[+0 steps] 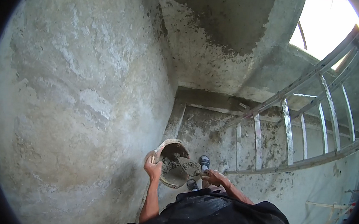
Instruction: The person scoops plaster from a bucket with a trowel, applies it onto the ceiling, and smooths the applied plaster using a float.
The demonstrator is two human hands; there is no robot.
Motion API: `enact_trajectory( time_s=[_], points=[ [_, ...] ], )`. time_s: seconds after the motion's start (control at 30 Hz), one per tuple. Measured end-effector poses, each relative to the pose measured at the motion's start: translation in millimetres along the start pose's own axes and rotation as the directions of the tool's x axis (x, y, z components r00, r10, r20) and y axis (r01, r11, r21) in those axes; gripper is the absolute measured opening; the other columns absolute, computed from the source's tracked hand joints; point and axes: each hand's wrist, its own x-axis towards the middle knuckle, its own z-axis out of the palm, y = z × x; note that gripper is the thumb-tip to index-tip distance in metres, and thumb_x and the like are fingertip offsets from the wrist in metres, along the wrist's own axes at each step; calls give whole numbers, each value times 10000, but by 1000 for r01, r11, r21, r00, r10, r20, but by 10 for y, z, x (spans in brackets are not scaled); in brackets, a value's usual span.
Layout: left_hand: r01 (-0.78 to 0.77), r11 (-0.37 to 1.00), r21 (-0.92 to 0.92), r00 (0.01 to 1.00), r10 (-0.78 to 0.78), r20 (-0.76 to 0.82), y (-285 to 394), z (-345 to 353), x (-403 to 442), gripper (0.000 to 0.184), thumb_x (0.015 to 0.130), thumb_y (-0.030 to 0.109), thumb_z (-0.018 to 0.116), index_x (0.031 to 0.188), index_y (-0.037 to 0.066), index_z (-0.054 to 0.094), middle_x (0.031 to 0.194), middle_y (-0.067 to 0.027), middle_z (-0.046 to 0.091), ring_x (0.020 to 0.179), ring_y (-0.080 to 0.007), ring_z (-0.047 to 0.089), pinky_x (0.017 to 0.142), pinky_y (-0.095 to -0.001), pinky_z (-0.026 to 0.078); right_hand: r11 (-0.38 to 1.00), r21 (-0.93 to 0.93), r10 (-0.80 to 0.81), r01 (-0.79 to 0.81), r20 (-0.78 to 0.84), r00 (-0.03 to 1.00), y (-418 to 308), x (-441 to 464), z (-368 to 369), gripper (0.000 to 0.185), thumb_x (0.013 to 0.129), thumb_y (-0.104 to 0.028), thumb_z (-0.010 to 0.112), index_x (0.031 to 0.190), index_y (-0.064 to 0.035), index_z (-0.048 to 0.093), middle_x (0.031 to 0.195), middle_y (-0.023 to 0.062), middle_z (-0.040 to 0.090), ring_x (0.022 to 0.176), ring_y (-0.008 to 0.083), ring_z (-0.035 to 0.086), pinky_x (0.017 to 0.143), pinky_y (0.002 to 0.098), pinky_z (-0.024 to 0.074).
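My left hand point(153, 166) grips the rim of a round bucket point(171, 142) on its left side, with the fingers closed around the edge. The bucket is tilted and holds wet grey mortar point(168, 164). In my right hand point(211, 178) is the handle of a trowel point(190, 167). Its blade carries a load of mortar and lies over the right side of the bucket's mouth. Most of the trowel handle is hidden in my closed fingers.
A tall rough plastered wall point(81, 88) rises close on the left. Ahead, another wall point(218, 27) has a dark wet patch. A metal ladder point(286, 128) leans on the right, below a bright window point(325, 26). Mortar splashes spot the floor point(207, 128). My shoes point(204, 160) show below.
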Motion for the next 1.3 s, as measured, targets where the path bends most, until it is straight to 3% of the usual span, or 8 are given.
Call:
enact_trajectory(
  time_s=[0.2,0.3,0.4,0.57,0.9,0.93,1.1,1.3],
  points=[
    [-212,977,33,977,211,35,676,733,438,285,546,19,646,807,-1,533,753,-150,570,719,-336,555,649,-383,431,989,7,150,-150,-40,988,379,405,-346,523,773,-457,568,1129,-76,527,1031,197,573,944,351,545,778,439,430],
    [-229,973,20,972,227,66,1046,947,651,424,571,27,663,982,24,559,857,-167,599,823,-331,579,739,-370,448,957,-230,-236,176,-266,934,899,662,-502,533,763,-468,575,1096,-54,537,891,180,600,779,351,559,686,427,443],
    [-221,973,60,967,211,141,1364,1009,870,389,572,43,693,874,9,450,774,-152,542,721,-317,543,678,-385,432,840,-529,11,-123,-211,977,287,481,-1032,497,753,-306,597,1175,-80,467,1006,174,562,820,316,560,705,395,456],
    [-293,945,-143,927,318,199,1908,1069,1269,429,570,-3,679,925,16,439,844,-110,521,783,-209,539,743,-316,438,787,-614,-484,63,-550,681,-104,634,-1587,458,750,-232,570,1166,-70,465,1008,211,557,778,329,590,625,411,477],
    [-350,913,-211,844,405,352,2080,1396,2209,350,587,-4,672,863,31,458,782,-24,507,689,-92,489,649,-249,445,592,-795,-295,-129,-363,884,-1486,1660,-1661,354,747,-94,467,1059,72,474,907,169,563,778,226,585,611,301,477],
    [-401,891,-212,820,452,351,2084,1442,2324,341,586,-6,673,852,33,463,781,-24,513,687,-88,491,648,-247,447,421,-901,-559,-107,-350,751,-1255,1931,-1483,439,745,-111,481,1144,65,429,822,163,562,649,245,565,534,339,461],
    [-275,904,-328,814,400,422,2016,1525,2971,322,575,3,668,828,29,470,738,-36,551,656,-106,520,634,-260,455,803,-588,-360,96,-351,865,-1470,2205,-1753,193,729,-150,527,900,-64,550,794,129,591,717,279,603,615,381,498],
    [-271,921,-280,734,386,559,1882,1509,3457,330,597,-34,657,834,48,442,736,35,461,643,-41,446,581,-190,400,773,-631,-379,-67,-544,748,-1755,2295,-1991,348,739,-123,521,1081,-59,510,834,128,575,610,236,582,521,349,464]
  ],
)
